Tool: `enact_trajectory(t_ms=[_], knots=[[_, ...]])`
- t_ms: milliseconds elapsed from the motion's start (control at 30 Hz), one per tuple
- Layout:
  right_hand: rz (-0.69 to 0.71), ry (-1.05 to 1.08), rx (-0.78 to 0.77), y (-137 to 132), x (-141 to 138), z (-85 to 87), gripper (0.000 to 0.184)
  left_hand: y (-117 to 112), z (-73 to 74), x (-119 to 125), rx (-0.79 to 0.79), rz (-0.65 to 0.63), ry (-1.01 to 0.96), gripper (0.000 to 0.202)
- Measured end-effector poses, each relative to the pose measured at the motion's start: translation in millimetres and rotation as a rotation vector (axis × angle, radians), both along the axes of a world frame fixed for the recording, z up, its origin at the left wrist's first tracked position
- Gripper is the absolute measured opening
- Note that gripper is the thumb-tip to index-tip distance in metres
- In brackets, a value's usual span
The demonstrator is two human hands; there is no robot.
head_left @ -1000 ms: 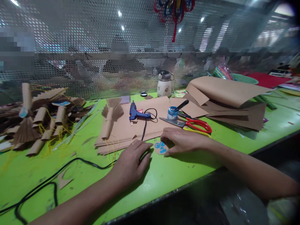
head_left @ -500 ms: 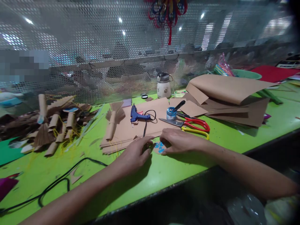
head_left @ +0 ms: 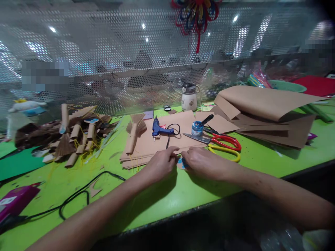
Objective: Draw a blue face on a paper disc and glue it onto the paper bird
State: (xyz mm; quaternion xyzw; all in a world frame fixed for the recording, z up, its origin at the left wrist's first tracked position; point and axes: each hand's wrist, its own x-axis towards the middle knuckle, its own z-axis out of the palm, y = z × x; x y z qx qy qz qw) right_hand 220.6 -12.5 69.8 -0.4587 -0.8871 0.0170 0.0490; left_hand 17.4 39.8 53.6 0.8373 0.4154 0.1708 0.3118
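Left hand: the left hand [head_left: 160, 164] lies low on the green worktop [head_left: 167, 202]. Its fingers curl in and pinch the left edge of a round paper piece [head_left: 181, 163].
Right hand: the right hand [head_left: 202, 162] comes in from the other side. Its fingertips close on the right edge of the same piece, so the two hands almost meet.
Round paper piece: it is small and brown with blue spots. It sits between the hands, at the front edge of the flat paper stack [head_left: 149, 144]. I cannot tell if it is lifted or flat on the worktop.
Done, it seems: the blue spots are already on the piece. One folded paper fan [head_left: 134, 134] lies on the stack, and a heap of fans [head_left: 70, 137] sits far to the left.
Not done, it seems: the spotted piece is not stuck to anything yet.
Tools: the blue glue gun [head_left: 160, 129], the blue paint pot [head_left: 196, 128] and the red scissors [head_left: 223, 141] lie just behind the hands — no hand touches them.
Paper to spare: a big folded brown sheet [head_left: 264, 104] lies to the right — uncut, as far as I can see.
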Motion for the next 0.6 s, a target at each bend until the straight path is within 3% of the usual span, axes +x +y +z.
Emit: enact_trajectory(t_ms=[100, 367, 600], knots=[[0.007, 0.003, 0.042, -0.3, 1.4, -5.3, 0.012, 0.9, -3.2, 0.0, -0.046, 0.013, -0.046, 0.037], [0.003, 0.015, 0.152, 2.6, 5.1, -26.5, 0.02, 10.7, -14.8, -4.7, -0.231, 0.048, -0.205, 0.035], [0.041, 0.069, 0.202, 2.2, 9.2, -28.8, 0.017, 19.3, -27.3, -2.9, -0.402, 0.121, -0.372, 0.034]])
